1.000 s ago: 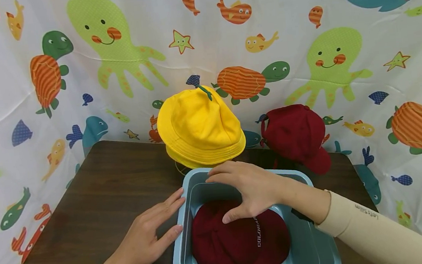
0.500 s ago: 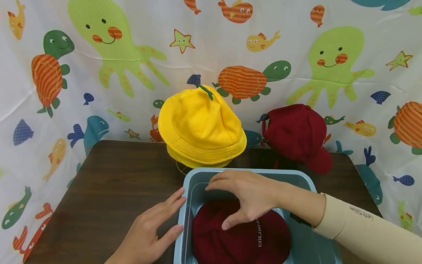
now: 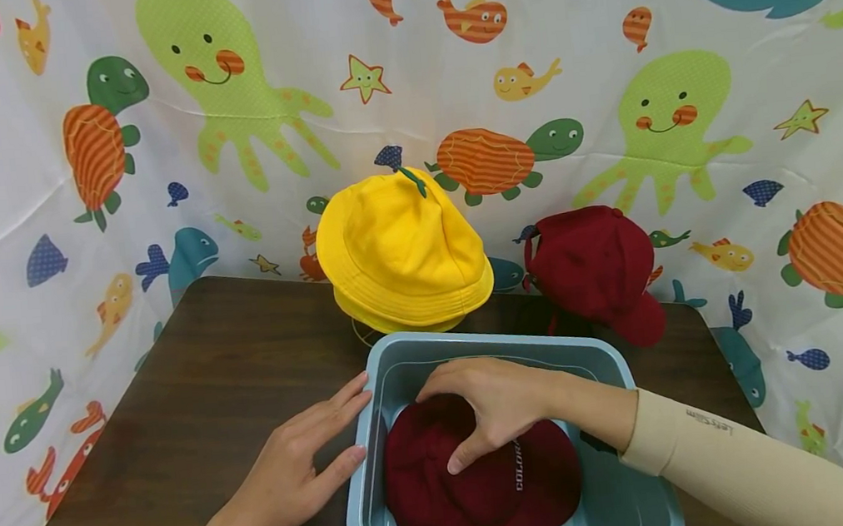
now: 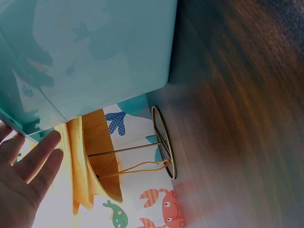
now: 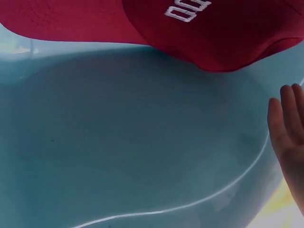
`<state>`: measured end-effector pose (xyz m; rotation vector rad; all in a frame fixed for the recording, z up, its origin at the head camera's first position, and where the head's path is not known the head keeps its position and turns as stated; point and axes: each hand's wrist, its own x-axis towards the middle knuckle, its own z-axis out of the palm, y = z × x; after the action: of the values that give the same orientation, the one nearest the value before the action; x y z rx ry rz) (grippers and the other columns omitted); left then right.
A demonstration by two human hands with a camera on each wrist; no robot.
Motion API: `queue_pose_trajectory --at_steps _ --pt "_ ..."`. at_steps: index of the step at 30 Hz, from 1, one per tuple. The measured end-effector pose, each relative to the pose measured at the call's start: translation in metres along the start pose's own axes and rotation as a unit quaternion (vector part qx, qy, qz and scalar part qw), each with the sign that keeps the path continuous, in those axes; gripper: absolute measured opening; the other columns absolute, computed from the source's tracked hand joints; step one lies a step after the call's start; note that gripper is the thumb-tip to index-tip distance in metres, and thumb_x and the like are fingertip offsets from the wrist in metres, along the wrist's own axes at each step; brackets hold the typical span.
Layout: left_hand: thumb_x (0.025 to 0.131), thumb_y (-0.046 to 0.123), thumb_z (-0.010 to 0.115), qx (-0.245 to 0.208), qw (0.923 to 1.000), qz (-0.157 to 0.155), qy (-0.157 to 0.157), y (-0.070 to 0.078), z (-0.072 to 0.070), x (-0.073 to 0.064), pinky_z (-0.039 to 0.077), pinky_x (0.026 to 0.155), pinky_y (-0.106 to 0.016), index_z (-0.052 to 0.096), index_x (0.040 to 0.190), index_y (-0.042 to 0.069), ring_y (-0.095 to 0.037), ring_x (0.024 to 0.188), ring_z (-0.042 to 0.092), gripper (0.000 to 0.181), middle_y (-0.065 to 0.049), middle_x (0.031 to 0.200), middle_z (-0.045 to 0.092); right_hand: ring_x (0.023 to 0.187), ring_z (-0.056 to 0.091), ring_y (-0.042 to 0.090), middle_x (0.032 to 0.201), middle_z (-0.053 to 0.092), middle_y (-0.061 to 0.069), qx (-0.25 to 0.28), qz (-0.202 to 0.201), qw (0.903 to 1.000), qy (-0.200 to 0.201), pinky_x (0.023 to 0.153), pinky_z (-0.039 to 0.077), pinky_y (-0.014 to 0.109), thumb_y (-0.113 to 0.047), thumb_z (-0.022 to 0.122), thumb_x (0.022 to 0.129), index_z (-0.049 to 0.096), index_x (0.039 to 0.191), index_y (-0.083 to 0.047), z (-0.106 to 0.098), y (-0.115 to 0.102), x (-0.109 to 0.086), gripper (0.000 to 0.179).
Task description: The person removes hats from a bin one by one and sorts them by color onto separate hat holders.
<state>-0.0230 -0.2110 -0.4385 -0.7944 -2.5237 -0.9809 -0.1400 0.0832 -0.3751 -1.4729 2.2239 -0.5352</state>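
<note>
A maroon baseball cap [image 3: 443, 503] with white lettering lies in a light blue plastic tub [image 3: 625, 492]. Over the cap is my right hand [image 3: 504, 398], its thumb above the crown and its fingers bent down toward the cap's far side. The right wrist view shows the fingers [image 5: 289, 111] nearly straight beside the cap [image 5: 223, 35], with a gap between. At the tub's left side, my left hand [image 3: 306, 457] rests its outstretched fingertips on the rim. Those fingers [image 4: 40, 154] appear at the rim in the left wrist view too.
Behind the tub, a yellow bucket hat [image 3: 405, 252] with a green stem sits on a wire stand [image 4: 124, 150]. Another maroon cap [image 3: 595, 264] stands at the back right. The dark wooden table [image 3: 249, 353] backs onto a sea-animal curtain [image 3: 400, 14].
My right hand has lowered into the tub toward the cap, its fingers dropping from the far rim to the crown's far side. The left hand has stayed at the rim.
</note>
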Motion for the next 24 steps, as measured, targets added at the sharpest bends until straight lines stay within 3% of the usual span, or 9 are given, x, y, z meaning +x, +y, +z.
queue_pose_trajectory --at_steps 7,13,24 --pt "0.093 0.015 0.077 -0.005 0.9999 -0.011 -0.009 0.002 -0.002 0.001 0.051 0.105 -0.043 0.053 0.155 0.016 -0.018 0.139 0.056 0.068 0.002 0.162 0.046 0.122 0.059 0.011 0.132 0.069 -0.004 0.020 -0.002 0.9996 -0.020 0.107 0.048 0.028 -0.052 0.090 0.076 0.067 0.137 -0.011 0.004 0.005 0.004 0.077" --pt "0.093 0.016 0.078 -0.005 0.9998 -0.015 -0.014 0.004 -0.003 0.001 0.050 0.107 -0.039 0.053 0.155 0.016 -0.018 0.139 0.056 0.067 0.001 0.162 0.046 0.120 0.058 0.009 0.129 0.068 -0.007 0.005 0.008 0.9991 -0.040 0.106 0.048 0.027 -0.049 0.092 0.073 0.069 0.135 -0.015 0.008 0.007 0.006 0.075" --pt "0.093 0.016 0.077 -0.010 0.9997 -0.017 -0.015 0.005 -0.004 0.001 0.051 0.106 -0.042 0.054 0.155 0.015 -0.018 0.140 0.055 0.066 0.001 0.162 0.046 0.114 0.058 0.006 0.125 0.069 -0.010 0.001 0.024 0.9974 -0.068 0.100 0.050 0.024 -0.046 0.095 0.071 0.070 0.131 -0.016 0.014 0.007 0.008 0.072"
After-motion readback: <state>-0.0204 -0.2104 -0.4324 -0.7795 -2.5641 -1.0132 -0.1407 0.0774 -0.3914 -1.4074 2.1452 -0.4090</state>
